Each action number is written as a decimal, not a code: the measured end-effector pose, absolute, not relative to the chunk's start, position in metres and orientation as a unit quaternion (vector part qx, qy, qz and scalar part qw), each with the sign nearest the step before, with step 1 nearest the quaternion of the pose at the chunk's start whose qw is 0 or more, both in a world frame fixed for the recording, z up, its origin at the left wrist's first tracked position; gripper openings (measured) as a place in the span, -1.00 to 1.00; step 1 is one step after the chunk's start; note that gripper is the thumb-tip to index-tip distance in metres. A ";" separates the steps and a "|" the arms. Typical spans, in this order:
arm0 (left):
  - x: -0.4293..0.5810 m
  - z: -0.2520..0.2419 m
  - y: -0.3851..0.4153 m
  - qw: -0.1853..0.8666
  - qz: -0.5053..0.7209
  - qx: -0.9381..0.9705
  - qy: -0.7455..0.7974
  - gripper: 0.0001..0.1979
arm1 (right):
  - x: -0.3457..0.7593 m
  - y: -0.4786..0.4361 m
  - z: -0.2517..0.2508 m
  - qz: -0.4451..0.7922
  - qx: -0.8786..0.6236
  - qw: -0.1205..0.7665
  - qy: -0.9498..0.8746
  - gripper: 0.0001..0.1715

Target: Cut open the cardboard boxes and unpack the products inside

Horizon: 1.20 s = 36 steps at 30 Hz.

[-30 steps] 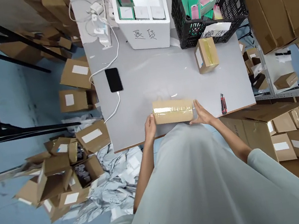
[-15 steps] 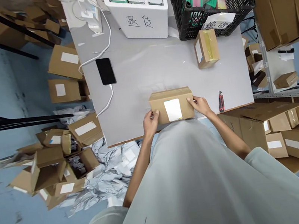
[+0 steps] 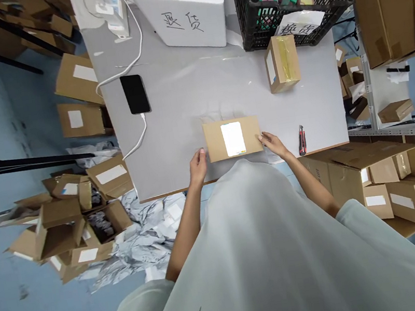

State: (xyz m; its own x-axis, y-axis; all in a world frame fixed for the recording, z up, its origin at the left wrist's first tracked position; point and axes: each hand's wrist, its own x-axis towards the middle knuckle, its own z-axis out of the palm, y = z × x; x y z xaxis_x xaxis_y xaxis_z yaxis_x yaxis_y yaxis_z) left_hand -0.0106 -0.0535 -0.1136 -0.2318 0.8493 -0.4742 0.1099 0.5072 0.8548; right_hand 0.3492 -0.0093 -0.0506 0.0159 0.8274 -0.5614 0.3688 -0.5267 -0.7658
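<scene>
My pale grey worktable fills the middle of the scene. At its far edge stand a white foam bin with black handwritten characters and, to the right of it, a black plastic lattice crate holding green and pink packets. A flat brown cardboard box with a white label lies label-up at the table's near edge, directly in front of me. A smaller brown cardboard box sealed with clear tape sits well apart from it, far right, just before the crate. My right hand is open, fingertips against the labelled box's right end. My left hand is loosely open just beside the box's left near corner; contact is unclear. A black smartphone lies screen-up on the left, plugged into a white cable. A red-and-black utility knife rests near my right hand.
</scene>
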 end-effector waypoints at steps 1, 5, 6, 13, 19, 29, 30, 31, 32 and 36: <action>-0.012 -0.113 -0.061 0.534 0.354 0.311 0.702 -0.33 | 0.353 -0.017 -0.051 0.558 -0.683 0.202 -0.425 0.14; -0.008 -0.104 -0.079 0.583 0.346 0.255 0.689 -0.24 | 0.357 -0.044 -0.049 0.599 -0.644 0.185 -0.439 0.09; -0.005 -0.101 -0.080 0.588 0.346 0.260 0.683 -0.23 | 0.356 -0.047 -0.048 0.605 -0.626 0.185 -0.455 0.07; 0.010 -0.072 -0.066 0.506 0.353 0.323 0.718 -0.25 | 0.357 -0.040 -0.032 0.543 -0.612 0.191 -0.542 0.02; 0.000 -0.053 -0.041 0.442 0.383 0.416 0.696 -0.46 | 0.364 -0.014 -0.004 0.442 -0.630 0.230 -0.596 -0.11; 0.009 -0.070 -0.021 0.453 0.367 0.406 0.704 -0.50 | 0.361 0.005 -0.027 0.422 -0.686 0.224 -0.549 -0.05; 0.010 -0.071 -0.021 0.454 0.372 0.403 0.703 -0.48 | 0.362 0.005 -0.029 0.432 -0.688 0.232 -0.535 -0.05; 0.010 -0.072 -0.022 0.460 0.376 0.395 0.701 -0.45 | 0.363 0.004 -0.030 0.444 -0.689 0.238 -0.521 -0.04; 0.009 -0.074 -0.024 0.473 0.381 0.383 0.696 -0.42 | 0.364 0.003 -0.032 0.459 -0.688 0.242 -0.508 -0.03; 0.005 -0.086 -0.036 0.558 0.403 0.279 0.670 -0.33 | 0.369 -0.011 -0.044 0.516 -0.681 0.246 -0.458 0.02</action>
